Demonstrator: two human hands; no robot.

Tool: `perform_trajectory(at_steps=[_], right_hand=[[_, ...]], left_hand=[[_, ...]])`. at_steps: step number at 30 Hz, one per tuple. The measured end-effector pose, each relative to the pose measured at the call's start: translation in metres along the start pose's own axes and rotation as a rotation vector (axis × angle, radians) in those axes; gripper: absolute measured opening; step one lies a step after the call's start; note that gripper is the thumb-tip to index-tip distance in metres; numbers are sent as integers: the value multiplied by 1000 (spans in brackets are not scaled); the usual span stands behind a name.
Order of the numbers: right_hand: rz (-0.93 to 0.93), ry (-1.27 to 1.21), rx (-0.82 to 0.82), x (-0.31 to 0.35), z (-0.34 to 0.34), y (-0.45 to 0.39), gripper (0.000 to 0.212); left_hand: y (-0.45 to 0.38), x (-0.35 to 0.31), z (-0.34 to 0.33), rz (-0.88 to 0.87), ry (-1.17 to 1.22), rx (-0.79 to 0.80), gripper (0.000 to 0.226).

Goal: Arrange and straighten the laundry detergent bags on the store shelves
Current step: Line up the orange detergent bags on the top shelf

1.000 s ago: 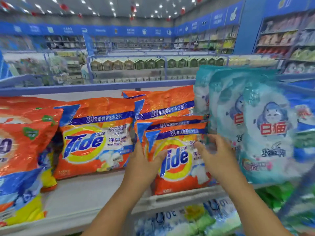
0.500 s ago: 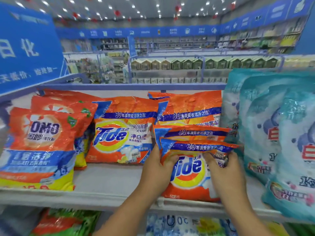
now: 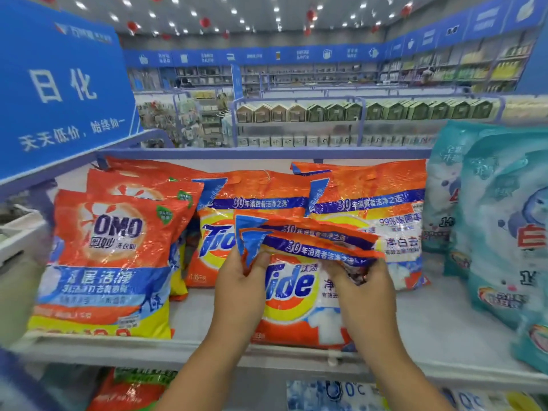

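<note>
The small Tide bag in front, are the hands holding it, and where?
Yes. The left hand grips the small Tide bag by its upper left corner; the right hand pinches its upper right corner.

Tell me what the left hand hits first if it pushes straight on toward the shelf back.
Probably the big Tide bag standing right behind the small Tide bags that the left hand grips; depth is hard to judge.

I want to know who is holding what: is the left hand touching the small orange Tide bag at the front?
Touching. The head view shows the left hand pinching the small orange Tide bag's upper left corner.
</note>
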State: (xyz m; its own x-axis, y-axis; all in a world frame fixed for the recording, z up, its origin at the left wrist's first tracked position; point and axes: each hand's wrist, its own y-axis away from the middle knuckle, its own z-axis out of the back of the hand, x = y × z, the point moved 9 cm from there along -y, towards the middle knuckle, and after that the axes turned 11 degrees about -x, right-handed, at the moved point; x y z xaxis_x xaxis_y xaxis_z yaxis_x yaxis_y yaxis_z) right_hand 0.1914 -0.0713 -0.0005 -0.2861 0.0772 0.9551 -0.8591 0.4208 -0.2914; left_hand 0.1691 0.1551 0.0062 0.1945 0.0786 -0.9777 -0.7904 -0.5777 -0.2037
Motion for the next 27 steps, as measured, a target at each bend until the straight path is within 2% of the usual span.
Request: perform_trajectory(at_steps=[3,6,8,11,15,19,22,25,27], right_hand=[[-33,-12,51,-4,-37,8,26],[-89,0,103,-15,-60,15,32],[-150,28,126,-22,-65,17,34],[-196,52,134,-29,-61,12,24],[-206,69,42,-23,-36,0,18],[-159,98,-91,-12,18,-21,16],[-135,92,-197,-4,47,-32,12],[-88,166,-219,1,48,-28,29],[6,315,-264,16,43,-20,56]], left_hand=[[-22,9,31,-33,-42,-17,20],[-38,25,42,-34,-183,88,18],[-42,32,43,-60,-268,147,22],[-43,37,38,-56,-247,171,18],[-38,32,16,-19,-154,204,10],[-20,29,-34,42,-102,343,11],[-6,30,-60,5,-196,429,19],[-10,34,-53,-24,-277,411,19],[-21,28,-34,-62,-307,349,20]])
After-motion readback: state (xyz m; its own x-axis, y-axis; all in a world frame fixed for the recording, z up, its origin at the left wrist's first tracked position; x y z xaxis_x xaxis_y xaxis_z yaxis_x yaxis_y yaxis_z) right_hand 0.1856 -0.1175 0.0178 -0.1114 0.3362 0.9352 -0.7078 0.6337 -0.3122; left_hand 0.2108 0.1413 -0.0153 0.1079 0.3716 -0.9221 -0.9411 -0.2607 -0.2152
